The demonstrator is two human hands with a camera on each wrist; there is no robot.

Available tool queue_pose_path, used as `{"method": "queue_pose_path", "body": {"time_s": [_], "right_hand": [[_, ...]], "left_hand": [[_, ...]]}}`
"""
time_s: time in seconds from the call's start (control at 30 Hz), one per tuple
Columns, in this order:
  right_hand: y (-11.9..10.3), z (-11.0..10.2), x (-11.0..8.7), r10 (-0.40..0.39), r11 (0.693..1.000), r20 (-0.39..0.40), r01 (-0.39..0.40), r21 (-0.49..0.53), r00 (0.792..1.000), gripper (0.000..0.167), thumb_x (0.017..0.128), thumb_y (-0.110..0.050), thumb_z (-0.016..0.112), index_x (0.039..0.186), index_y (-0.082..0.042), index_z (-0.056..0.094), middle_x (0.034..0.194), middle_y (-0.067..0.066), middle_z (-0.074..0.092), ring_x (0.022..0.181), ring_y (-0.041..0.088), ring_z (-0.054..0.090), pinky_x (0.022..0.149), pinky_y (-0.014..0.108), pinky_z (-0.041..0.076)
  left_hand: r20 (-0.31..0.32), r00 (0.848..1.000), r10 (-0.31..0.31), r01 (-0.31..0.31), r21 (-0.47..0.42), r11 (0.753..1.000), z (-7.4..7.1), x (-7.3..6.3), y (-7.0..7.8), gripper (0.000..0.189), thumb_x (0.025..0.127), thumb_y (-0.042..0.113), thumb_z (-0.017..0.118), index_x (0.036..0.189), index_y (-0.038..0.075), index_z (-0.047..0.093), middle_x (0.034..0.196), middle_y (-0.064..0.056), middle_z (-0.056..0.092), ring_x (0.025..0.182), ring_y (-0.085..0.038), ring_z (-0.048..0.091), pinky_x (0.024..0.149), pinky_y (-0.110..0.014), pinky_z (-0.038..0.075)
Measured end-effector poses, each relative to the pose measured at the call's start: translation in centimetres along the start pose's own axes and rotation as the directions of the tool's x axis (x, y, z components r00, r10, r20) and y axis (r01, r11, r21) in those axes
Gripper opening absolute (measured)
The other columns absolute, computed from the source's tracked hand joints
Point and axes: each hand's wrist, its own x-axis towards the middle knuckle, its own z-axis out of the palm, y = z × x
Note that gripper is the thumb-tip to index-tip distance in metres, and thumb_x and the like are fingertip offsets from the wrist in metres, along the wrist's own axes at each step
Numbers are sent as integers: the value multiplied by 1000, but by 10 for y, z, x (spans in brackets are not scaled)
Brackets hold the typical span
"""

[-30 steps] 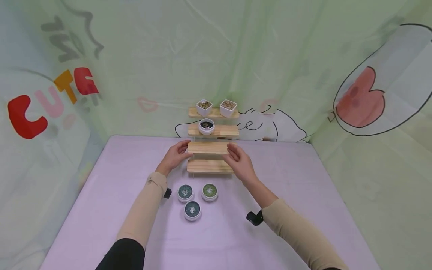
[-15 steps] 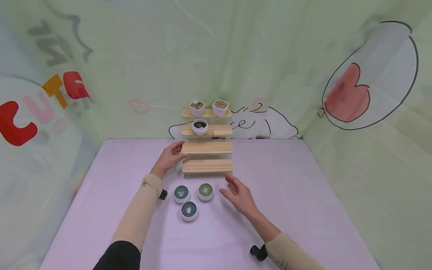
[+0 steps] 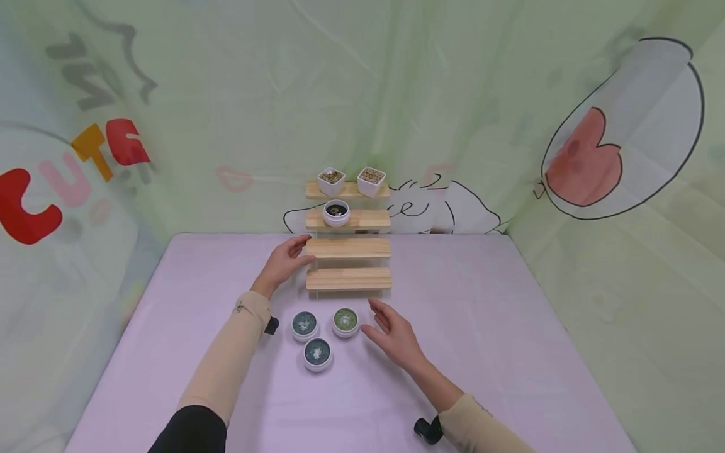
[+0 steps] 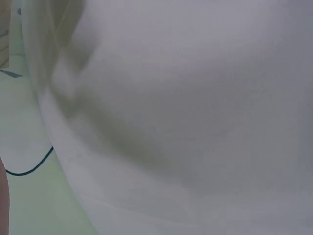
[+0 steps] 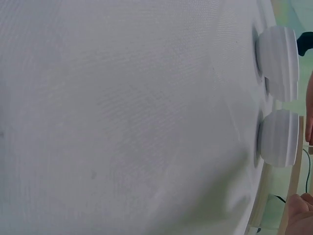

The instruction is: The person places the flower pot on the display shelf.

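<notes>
Head view: a four-tier stand of pale wooden shelves (image 3: 348,250) is by the far edge of the lilac-covered worktop (image 3: 464,314), midway between its left and right edges. At the left end of the stand's second shelf from the bottom is the left hand (image 3: 283,261), its grip spread, thumb apart from fingers; I cannot tell whether it presses the wood. Just beside a round white pot with a green top (image 3: 345,321) is the right hand (image 3: 396,340), on the side toward the worktop's right edge, its grip also spread and holding nothing. That pot stands in front of the stand, near a round white pot with a teal top (image 3: 304,323) and a second teal-topped pot (image 3: 317,353). Higher up, a round white pot with dark filling (image 3: 337,215) sits on the third shelf; the top one carries a square white pot with brownish filling (image 3: 331,182) and another with paler filling (image 3: 371,182).
</notes>
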Motion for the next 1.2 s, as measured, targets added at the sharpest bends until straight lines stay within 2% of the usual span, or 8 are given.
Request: {"method": "queue_pose_path", "body": {"time_s": [0.07,0.17,0.23,0.43,0.5,0.67,0.83,1.2], "right_hand": [[-8,-1,-1,-10,1000,6,10,-7,1000,55,88,1,69,136,16,44,140,31,46,131,42,45,107,45,41],[-6,1,1,-13,1000,5,13,5,1000,55,88,1,69,136,16,44,140,31,47,131,42,45,107,46,41],[2,4,4,-26,999,-1,26,21,1000,55,88,2,70,135,15,45,139,32,47,130,42,46,107,46,42],[36,15,12,-12,999,2,12,53,1000,57,86,-1,73,137,9,48,141,25,49,132,36,46,108,36,42],[39,17,12,-19,998,3,18,57,1000,57,85,-2,74,136,8,49,140,25,50,131,36,47,107,35,43],[46,23,11,-40,998,32,39,42,999,60,83,-3,76,136,8,50,139,24,51,132,36,47,108,35,42],[51,28,10,-29,1000,66,28,9,997,62,82,-5,78,137,5,50,141,21,50,134,33,45,109,31,40],[53,33,15,-45,999,76,44,22,996,63,82,0,77,137,8,47,140,26,48,133,37,45,108,33,41]], "left_hand": [[-18,999,31,-31,-1,1000,-1,1,3,62,87,15,76,142,3,49,146,-13,47,138,-23,40,115,-26,34],[-41,996,76,-75,27,997,0,1,8,57,88,16,75,139,4,53,143,-13,51,136,-24,44,114,-28,36],[-48,994,95,-93,45,995,0,1,9,53,88,14,75,136,4,56,140,-13,54,134,-24,46,113,-27,38],[-59,989,132,-128,70,989,2,1,6,45,87,8,74,129,0,61,131,-14,60,127,-25,52,110,-26,41],[-56,988,141,-136,78,988,2,1,5,44,87,8,74,128,-1,61,130,-15,61,126,-25,53,109,-26,42],[-39,991,132,-128,81,988,1,1,4,45,88,11,74,129,-2,61,130,-15,61,126,-26,53,109,-25,42],[-26,993,115,-113,69,991,1,2,4,47,88,12,73,131,0,59,133,-14,59,128,-25,52,109,-25,41],[-37,993,114,-111,69,991,1,3,6,47,89,12,73,132,0,58,136,-14,57,131,-25,49,110,-24,41]]}}
